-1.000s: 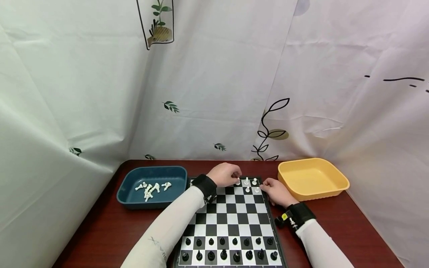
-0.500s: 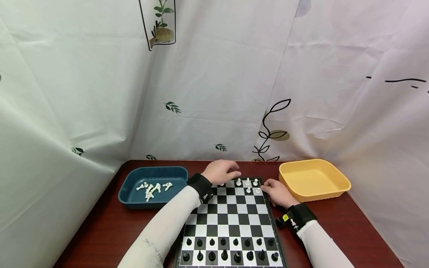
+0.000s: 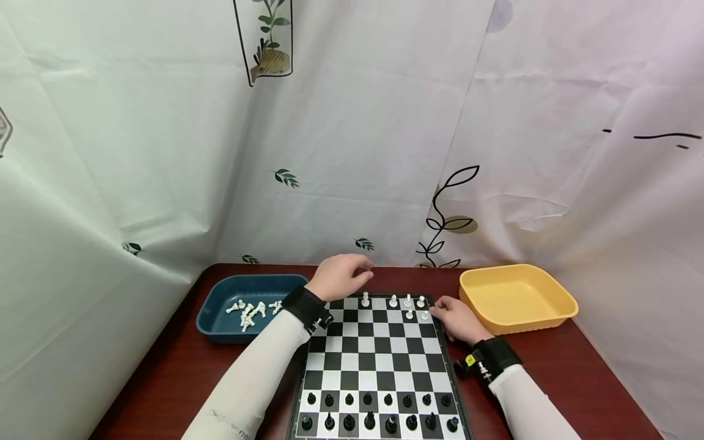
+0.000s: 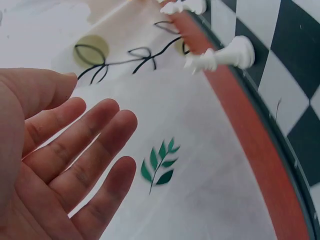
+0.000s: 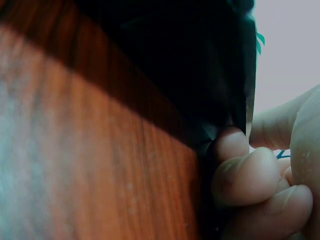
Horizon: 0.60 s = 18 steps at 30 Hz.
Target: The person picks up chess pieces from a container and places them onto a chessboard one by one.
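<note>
A black-and-white chessboard (image 3: 379,360) lies on the table, black pieces (image 3: 368,410) filling its two near rows. Several white pieces (image 3: 408,305) stand at its far right, and one white piece (image 3: 365,299) stands alone further left on the far row. My left hand (image 3: 338,276) hovers over the board's far left edge, palm open and holding nothing (image 4: 65,150); a white piece (image 4: 225,55) stands just beyond its fingers. My right hand (image 3: 456,319) rests at the board's right edge, its fingers (image 5: 250,175) curled against the dark rim (image 5: 175,75).
A dark blue tray (image 3: 220,333) at the left holds several white pieces (image 3: 250,311) lying loose. A yellow tray (image 3: 528,321) sits at the right, with nothing inside. A patterned white curtain (image 3: 352,153) closes off the back and sides of the red-brown table (image 3: 165,379).
My left hand has drawn back and leftward off the far row, uncovering the lone white piece that now stands free there. The right hand has not moved.
</note>
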### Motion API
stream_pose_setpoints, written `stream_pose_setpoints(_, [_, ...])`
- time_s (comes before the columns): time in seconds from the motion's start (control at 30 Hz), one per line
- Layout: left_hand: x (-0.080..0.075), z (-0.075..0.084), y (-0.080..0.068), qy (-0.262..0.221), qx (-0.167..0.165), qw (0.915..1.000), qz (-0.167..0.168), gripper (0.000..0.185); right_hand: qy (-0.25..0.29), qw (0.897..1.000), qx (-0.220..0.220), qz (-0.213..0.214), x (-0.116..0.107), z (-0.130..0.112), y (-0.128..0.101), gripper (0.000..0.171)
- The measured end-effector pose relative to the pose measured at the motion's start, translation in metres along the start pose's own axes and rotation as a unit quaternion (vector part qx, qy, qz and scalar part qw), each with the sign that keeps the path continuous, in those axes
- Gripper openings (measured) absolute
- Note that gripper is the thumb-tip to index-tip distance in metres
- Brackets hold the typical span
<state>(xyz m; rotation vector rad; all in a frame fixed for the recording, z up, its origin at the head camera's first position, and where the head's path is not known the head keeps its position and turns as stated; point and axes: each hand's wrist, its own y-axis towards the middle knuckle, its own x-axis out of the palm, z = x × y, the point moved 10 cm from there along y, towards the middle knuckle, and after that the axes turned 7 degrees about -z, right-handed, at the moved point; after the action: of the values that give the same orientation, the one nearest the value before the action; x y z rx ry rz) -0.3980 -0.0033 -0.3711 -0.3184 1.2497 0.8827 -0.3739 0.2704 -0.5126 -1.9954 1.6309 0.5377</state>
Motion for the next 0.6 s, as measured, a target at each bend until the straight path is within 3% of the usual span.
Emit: stream_pose_setpoints(0.6, [-0.063,-0.07,-0.071,-0.023,-0.084,0.9913,0.099,0.023,-0.009,1.0,-0.002,-0.006,0.003,0.002,0.002,0.018])
